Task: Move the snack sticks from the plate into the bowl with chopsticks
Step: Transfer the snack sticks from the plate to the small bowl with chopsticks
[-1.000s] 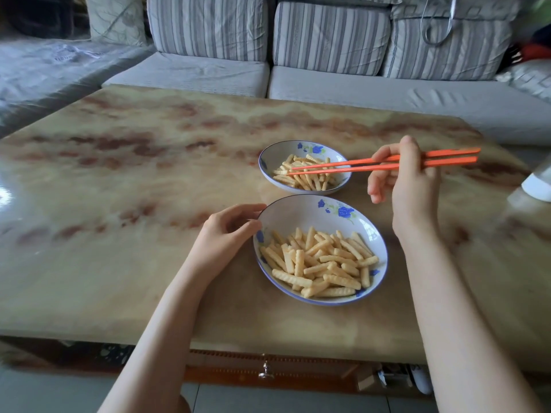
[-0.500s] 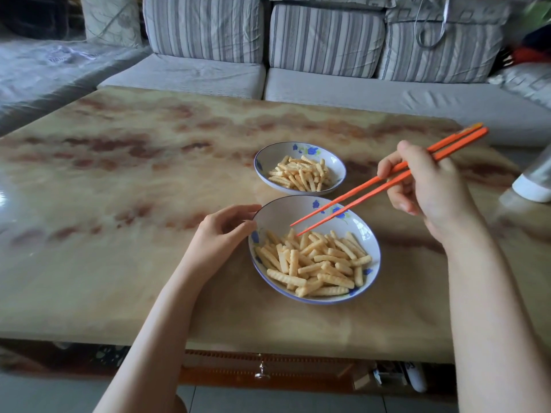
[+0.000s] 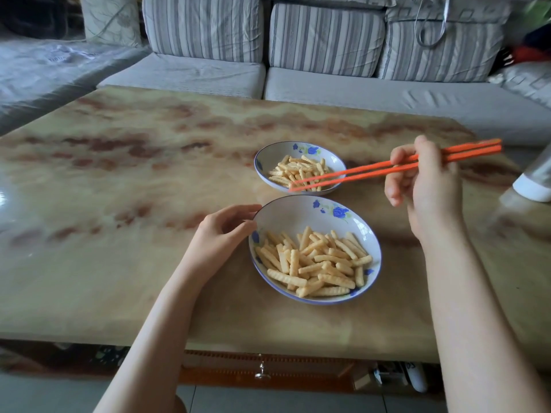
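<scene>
The right grip [image 3: 429, 189] curls round the orange chopsticks [image 3: 357, 174], whose nearly closed tips lie over the bowl [image 3: 262, 156] at its near rim. The left grip [image 3: 220, 234] holds the plate [image 3: 292, 213] by its left rim. Snack sticks [image 3: 316, 263] fill the plate on the marble surface [image 3: 119, 204].

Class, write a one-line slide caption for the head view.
Right hand holds orange chopsticks, tips over the far bowl of snack sticks; left hand holds the rim of the near plate.
</scene>
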